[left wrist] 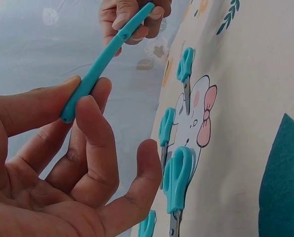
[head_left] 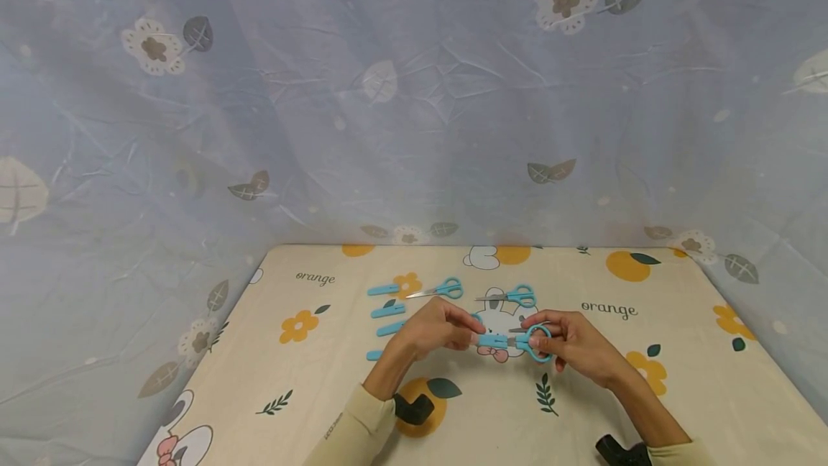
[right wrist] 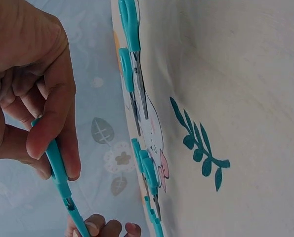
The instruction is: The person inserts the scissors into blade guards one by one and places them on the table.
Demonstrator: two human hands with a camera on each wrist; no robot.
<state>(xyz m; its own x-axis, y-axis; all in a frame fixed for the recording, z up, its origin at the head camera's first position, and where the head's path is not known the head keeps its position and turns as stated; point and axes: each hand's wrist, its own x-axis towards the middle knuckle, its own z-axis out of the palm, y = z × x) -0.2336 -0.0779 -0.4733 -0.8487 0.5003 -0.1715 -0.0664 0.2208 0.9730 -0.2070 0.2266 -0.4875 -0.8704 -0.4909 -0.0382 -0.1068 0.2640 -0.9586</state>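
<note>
Head view, held scissors (head_left: 521,341) crosswise, blades (head_left: 512,341) leftward

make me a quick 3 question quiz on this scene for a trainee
1. Which hand holds the metal-bladed scissors with light-blue plastic ring handles?
2. True or false: the left hand is empty.
3. In the head view, how many loose, slim light-blue caps can be seen on the cream, orange-printed table cover?

Key:
1. The right hand.
2. False; it pinches a slim light-blue plastic blade cap.
3. Four.
</note>
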